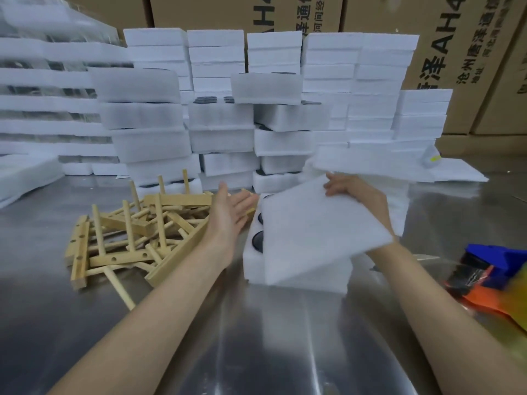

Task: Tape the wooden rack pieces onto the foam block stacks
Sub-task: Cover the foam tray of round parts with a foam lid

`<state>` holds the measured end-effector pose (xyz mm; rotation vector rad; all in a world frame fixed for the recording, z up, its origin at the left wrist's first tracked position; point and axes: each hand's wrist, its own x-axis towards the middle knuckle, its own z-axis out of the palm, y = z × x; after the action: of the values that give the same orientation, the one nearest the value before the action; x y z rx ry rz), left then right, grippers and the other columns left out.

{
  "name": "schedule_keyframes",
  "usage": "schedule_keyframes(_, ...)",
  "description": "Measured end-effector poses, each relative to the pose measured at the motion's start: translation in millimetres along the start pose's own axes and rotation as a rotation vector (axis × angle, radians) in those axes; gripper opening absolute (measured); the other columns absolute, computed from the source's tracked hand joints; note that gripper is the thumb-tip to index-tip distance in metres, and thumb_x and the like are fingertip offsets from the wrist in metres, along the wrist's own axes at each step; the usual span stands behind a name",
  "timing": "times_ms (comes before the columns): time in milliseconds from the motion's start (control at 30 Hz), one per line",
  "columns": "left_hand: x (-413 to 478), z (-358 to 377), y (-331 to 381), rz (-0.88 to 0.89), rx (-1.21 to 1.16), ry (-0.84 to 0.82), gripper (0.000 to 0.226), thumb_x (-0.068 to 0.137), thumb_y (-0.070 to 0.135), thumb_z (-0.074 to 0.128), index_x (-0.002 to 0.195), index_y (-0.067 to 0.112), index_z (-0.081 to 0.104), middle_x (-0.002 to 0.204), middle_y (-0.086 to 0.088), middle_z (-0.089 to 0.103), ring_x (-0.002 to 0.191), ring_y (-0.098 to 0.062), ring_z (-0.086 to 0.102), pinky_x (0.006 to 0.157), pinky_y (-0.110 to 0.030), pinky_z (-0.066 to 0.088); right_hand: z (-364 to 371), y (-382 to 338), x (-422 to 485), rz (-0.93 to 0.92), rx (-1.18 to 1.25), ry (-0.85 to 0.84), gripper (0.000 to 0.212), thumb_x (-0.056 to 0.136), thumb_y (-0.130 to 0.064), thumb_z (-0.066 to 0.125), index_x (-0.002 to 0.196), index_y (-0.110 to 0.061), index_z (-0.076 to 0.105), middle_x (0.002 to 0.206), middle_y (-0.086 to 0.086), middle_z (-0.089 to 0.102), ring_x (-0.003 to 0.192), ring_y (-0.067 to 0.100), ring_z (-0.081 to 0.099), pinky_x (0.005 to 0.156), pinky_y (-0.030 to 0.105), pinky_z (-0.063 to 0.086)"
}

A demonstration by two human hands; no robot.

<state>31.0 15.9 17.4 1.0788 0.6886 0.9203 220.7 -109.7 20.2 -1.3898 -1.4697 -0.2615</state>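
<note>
My two bare forearms are reaching out over the shiny metal desk (256,337). Off to my right, a blue and orange tape dispenser (484,269) is lying near the edge of the desk, partly blurred. Straight ahead, a white foam block (253,263) is sitting on the desk, and dark round parts (258,240) are showing in its recesses on the left side. My right hand (356,195) is gripping a thin white foam sheet (319,229) by its far corner, fingers (335,186) lying on top, and is holding it tilted over the block so it is covering most of it. My left hand (228,215) is hovering just left of the block, palm turned inward, its fingers (245,203) straight and spread, holding nothing. Behind and beside that hand, the wooden rack pieces (137,232) are lying in a loose tangled pile on the desk, bars and dowels crossing each other, none of them on the foam. Further back, foam block stacks (222,124) are standing in rows across the desk. Cardboard boxes (456,52) with printed lettering are rising behind them.
</note>
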Motion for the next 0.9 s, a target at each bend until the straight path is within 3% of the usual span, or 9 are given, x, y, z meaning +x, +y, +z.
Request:
schedule_keyframes(67,-5.0,2.6,0.1,-0.032,0.000,-0.041,0.043,0.099,0.033,0.036,0.118,0.003,0.060,0.115,-0.005,0.067,0.108,-0.015,0.059,0.094,-0.027,0.042,0.8,5.1,-0.9,0.013,-0.077,-0.025,0.025,0.075,0.020,0.065,0.091,0.001,0.070,0.107,0.016,0.065,0.112,0.029,0.061,0.102,0.030,0.042)
schedule_keyframes(167,-8.7,5.2,0.7,-0.057,0.039,-0.122,0.035,0.094,0.016,0.042,0.083,0.011,0.075,0.088,0.004,0.075,0.085,-0.006,0.069,0.073,-0.020,0.049,5.0,7.4,-2.2,0.211,0.008,0.035,0.016,0.082,0.003,0.066,0.094,-0.006,0.071,0.099,0.001,0.067,0.099,0.023,0.064,0.083,0.007,0.042)
schedule_keyframes(300,-14.5,4.2,-2.5,-0.101,0.283,-0.176,0.035,0.089,0.009,0.052,0.123,0.012,0.061,0.121,-0.003,0.066,0.109,-0.021,0.063,0.095,-0.032,0.048,13.5,10.9,-2.5,0.301,-0.011,-0.130,0.034,0.079,0.025,0.052,0.103,0.009,0.070,0.112,0.015,0.067,0.104,0.020,0.061,0.088,-0.003,0.033)
schedule_keyframes(467,-15.1,5.1,-3.9,-0.110,0.330,-0.143,0.037,0.089,0.001,0.055,0.124,0.011,0.058,0.117,-0.010,0.068,0.100,-0.025,0.067,0.078,-0.028,0.053,11.4,10.8,3.1,0.493,-0.023,-0.049,0.039,0.090,0.009,0.040,0.107,-0.006,0.072,0.122,0.007,0.064,0.107,0.016,0.057,0.087,0.013,0.037)
schedule_keyframes(600,-21.6,4.3,-2.4,-0.130,0.337,-0.184,0.037,0.090,0.002,0.055,0.126,0.011,0.057,0.116,-0.008,0.069,0.100,-0.024,0.067,0.075,-0.026,0.054,19.4,7.8,3.0,0.701,0.004,-0.144,0.042,0.097,-0.017,0.048,0.139,-0.012,0.049,0.140,0.004,0.050,0.124,0.020,0.049,0.101,0.025,0.035)
schedule_keyframes(667,-23.1,7.5,3.9,-0.163,0.358,-0.195,0.030,0.088,0.000,0.054,0.116,0.009,0.061,0.109,-0.008,0.070,0.099,-0.025,0.067,0.073,-0.024,0.053,22.7,5.6,-0.8,0.765,0.130,-0.128,0.039,0.096,-0.013,0.049,0.134,-0.006,0.052,0.125,0.003,0.061,0.105,0.018,0.058,0.097,0.032,0.041)
schedule_keyframes(767,-18.5,6.6,8.8,-0.195,0.426,-0.135,0.010,0.092,-0.004,0.048,0.088,0.005,0.051,0.076,-0.007,0.052,0.084,-0.024,0.049,0.044,-0.004,0.039,28.6,0.8,-5.4,0.773,0.224,-0.079,0.021,0.094,-0.007,0.049,0.112,0.003,0.055,0.116,0.005,0.065,0.098,0.017,0.063,0.098,0.043,0.044)
schedule_keyframes(833,-9.0,12.5,6.6,-0.127,0.481,-0.056,0.014,0.095,-0.001,0.047,0.105,0.008,0.047,0.081,-0.004,0.049,0.074,-0.019,0.048,0.045,-0.009,0.041,31.2,-1.4,-5.1,0.779,0.231,-0.072,0.013,0.093,-0.006,0.050,0.105,0.000,0.052,0.118,0.007,0.062,0.105,0.018,0.058,0.102,0.048,0.040)
schedule_keyframes(900,-7.0,13.2,3.8,-0.141,0.408,-0.040,0.035,0.095,0.000,0.046,0.129,0.010,0.048,0.108,-0.009,0.059,0.072,-0.011,0.052,0.057,-0.016,0.046,31.2,-1.2,-4.5,0.768,0.212,-0.080,0.018,0.094,-0.007,0.050,0.109,0.003,0.053,0.121,0.016,0.060,0.110,0.028,0.056,0.104,0.051,0.038)
